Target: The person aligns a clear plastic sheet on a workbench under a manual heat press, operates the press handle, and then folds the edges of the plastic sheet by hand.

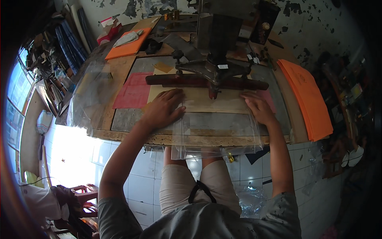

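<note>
A clear plastic bag (pixel 217 137) lies over the front edge of a worn wooden workbench (pixel 119 75), its lower part hanging past the edge. My left hand (pixel 164 108) presses flat on the bag's upper left corner. My right hand (pixel 258 107) presses on its upper right corner. Just beyond both hands a dark wooden bar (pixel 191 81) of a metal press (pixel 217 65) spans the bench above a tan sheet (pixel 207 99). Neither hand grips anything; fingers lie spread on the plastic.
A red sheet (pixel 134 91) lies left of the press. Stacks of orange sheets sit at the right (pixel 308 97) and at the back left (pixel 128 47). More clear plastic (pixel 85 99) drapes over the bench's left edge. White floor tiles (pixel 135 175) lie below.
</note>
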Available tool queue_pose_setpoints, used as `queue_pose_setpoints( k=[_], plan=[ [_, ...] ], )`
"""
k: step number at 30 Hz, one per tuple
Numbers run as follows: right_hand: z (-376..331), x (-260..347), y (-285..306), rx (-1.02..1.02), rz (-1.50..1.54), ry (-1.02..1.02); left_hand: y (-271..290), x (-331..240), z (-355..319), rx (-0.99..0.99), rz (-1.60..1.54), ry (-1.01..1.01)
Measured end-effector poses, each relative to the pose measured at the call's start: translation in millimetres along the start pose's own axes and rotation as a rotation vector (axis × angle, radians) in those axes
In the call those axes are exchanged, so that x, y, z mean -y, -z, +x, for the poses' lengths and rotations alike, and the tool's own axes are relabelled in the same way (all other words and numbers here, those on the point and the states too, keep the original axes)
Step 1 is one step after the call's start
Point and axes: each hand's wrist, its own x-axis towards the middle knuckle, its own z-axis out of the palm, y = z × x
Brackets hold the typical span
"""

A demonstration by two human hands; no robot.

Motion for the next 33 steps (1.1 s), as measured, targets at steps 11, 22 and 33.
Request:
queue_pose_setpoints(
  k=[11, 22, 33],
  plan=[
    [8, 7, -5, -0.060, -0.007, 0.030, -2, 5, 9, 0.008, -0.023, 0.029],
    [5, 2, -11, -0.139, -0.034, 0.127, -6, 6, 4, 0.001, 0.002, 0.033],
    [2, -10, -13, -0.324, -0.166, -0.094, -12, 14, 3, -0.246, -0.005, 0.278]
  ],
)
